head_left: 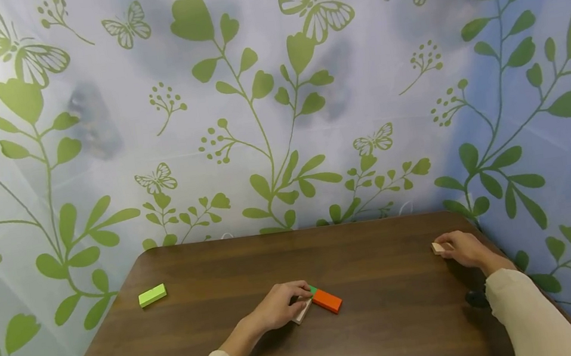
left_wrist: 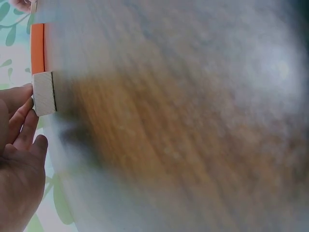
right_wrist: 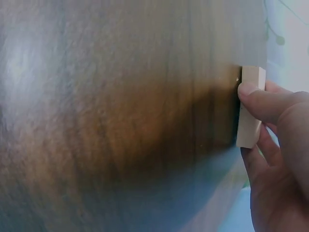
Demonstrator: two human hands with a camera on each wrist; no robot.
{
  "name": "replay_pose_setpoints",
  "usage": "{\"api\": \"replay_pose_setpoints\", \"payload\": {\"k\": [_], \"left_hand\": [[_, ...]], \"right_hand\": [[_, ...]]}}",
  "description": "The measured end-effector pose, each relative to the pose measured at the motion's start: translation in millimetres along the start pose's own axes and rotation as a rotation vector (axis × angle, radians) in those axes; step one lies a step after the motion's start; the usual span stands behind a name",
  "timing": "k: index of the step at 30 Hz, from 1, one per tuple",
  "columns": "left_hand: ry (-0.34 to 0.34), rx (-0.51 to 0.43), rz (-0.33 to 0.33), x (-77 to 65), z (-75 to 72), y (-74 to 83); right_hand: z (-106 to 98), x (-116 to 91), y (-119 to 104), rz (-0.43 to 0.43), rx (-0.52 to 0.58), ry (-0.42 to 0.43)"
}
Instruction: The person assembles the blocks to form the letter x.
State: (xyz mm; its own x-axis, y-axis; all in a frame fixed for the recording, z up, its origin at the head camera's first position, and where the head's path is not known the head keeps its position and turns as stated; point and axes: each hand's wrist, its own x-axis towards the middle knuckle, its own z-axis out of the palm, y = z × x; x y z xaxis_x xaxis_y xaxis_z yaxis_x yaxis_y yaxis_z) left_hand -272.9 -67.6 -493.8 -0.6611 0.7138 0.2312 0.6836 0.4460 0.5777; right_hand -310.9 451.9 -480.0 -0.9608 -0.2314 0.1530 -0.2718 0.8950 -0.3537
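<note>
The left hand point(head_left: 280, 307) reaches forward, its fingers pinching a pale block point(head_left: 304, 312) mid-table beside an orange block point(head_left: 327, 301); the right hand point(head_left: 465, 250) stretches farther out, thumb and fingers gripping a second pale block point(right_wrist: 249, 126) near the right edge. Behind the brown wood-grain table point(head_left: 392, 326) hangs a leaf-and-butterfly cloth point(head_left: 388, 56). The first pale block's long axis slants away rightward; the orange block's slants nearer rightward.
</note>
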Motion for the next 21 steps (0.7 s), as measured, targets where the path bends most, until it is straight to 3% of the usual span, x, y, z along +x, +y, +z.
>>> {"api": "replay_pose_setpoints", "payload": {"k": [9, 21], "left_hand": [[0.000, -0.009, -0.007, -0.2, -0.1, 1.9], [-0.001, -0.022, -0.017, -0.6, 0.0, 0.8]], "right_hand": [[-4, 12, -12, -0.075, -0.032, -0.003], [1, 31, -37, -0.112, -0.003, -0.025]]}}
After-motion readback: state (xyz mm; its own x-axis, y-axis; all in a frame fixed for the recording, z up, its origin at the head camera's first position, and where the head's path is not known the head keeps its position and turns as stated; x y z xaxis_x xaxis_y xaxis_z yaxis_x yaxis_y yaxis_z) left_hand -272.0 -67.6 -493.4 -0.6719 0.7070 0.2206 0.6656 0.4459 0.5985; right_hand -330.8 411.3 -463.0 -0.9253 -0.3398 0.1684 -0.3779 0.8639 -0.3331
